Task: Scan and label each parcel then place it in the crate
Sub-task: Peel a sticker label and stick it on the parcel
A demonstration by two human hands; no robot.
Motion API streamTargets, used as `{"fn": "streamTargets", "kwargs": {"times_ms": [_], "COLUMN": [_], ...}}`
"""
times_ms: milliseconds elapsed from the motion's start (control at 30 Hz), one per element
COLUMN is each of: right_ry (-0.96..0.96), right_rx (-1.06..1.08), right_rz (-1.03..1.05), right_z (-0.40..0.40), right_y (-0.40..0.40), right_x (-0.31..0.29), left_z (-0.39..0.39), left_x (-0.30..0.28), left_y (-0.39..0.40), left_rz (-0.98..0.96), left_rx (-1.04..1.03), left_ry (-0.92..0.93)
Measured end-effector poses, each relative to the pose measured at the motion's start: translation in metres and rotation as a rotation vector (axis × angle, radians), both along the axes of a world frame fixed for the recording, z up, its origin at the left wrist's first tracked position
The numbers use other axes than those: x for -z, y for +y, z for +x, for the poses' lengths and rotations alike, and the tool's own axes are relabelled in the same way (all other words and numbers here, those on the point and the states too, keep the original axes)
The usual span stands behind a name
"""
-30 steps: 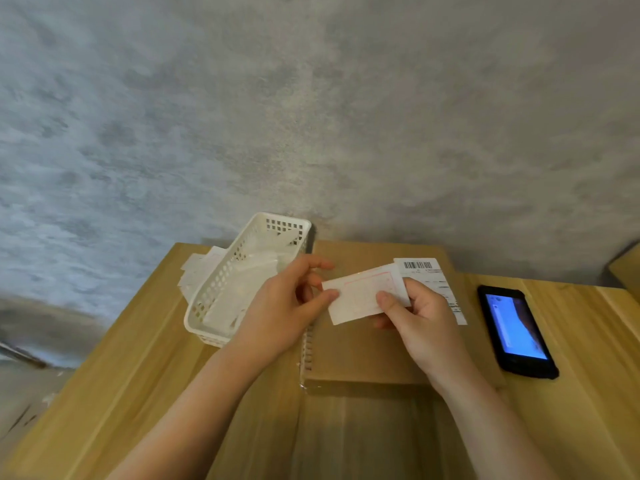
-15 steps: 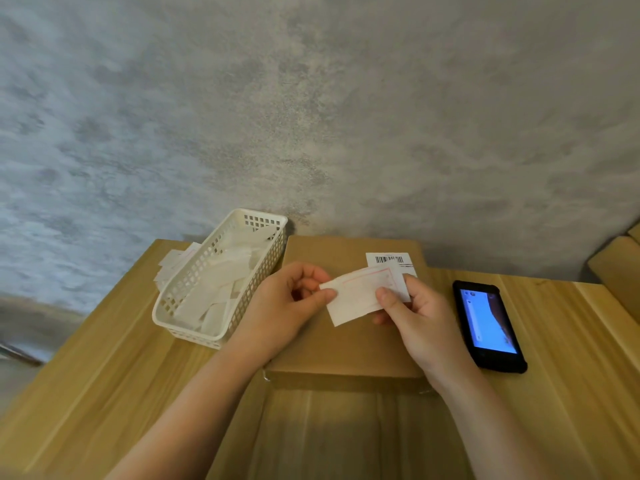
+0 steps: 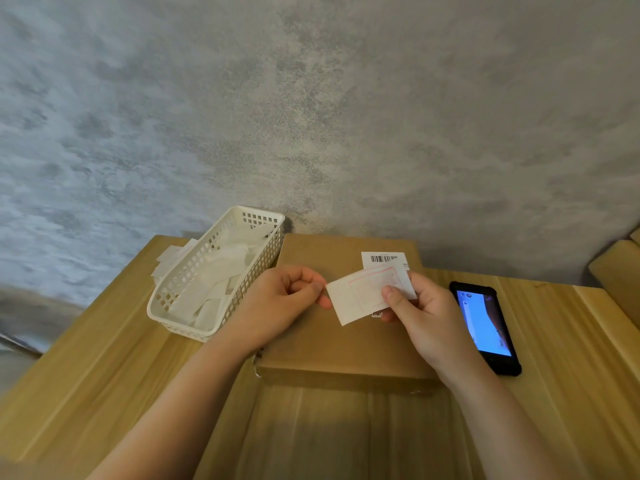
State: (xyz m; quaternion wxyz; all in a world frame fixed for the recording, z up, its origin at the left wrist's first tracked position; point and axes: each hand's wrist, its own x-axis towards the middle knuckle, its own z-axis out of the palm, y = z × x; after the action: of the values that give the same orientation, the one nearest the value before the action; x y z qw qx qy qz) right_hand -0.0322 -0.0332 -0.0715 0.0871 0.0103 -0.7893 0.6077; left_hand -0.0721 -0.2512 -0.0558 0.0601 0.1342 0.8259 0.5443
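Note:
A flat brown cardboard parcel (image 3: 332,341) lies on the wooden table, with a white barcode sticker (image 3: 382,259) at its far right corner. Above the parcel I hold a white label with a red frame (image 3: 363,292). My right hand (image 3: 419,317) pinches its right side, thumb on top. My left hand (image 3: 287,299) has curled fingers and touches the label's left edge with its fingertips.
A white plastic basket (image 3: 249,220) holding white paper strips stands left of the parcel, with loose papers (image 3: 169,258) behind it. A black phone (image 3: 485,327) with a lit screen lies to the right. Another cardboard box (image 3: 616,271) shows at the right edge. A grey wall rises behind.
The view has shifted, so everything sits a little lower and further left in frame. Both hands keep the label over the parcel; my left fingers have curled in more at its left edge.

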Motion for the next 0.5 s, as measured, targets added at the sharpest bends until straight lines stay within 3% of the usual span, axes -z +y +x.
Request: {"fn": "streamTargets", "kwargs": {"times_ms": [500], "right_ry": [0.003], "right_rx": [-0.019], "right_rz": [0.054], "right_z": [-0.0010], "right_y": [0.0002], "right_x": [-0.0003], "left_z": [-0.0026], "left_x": [0.0004], "left_y": [-0.0005], "left_rz": [0.014], "left_rx": [0.038], "left_ry": [0.006]}}
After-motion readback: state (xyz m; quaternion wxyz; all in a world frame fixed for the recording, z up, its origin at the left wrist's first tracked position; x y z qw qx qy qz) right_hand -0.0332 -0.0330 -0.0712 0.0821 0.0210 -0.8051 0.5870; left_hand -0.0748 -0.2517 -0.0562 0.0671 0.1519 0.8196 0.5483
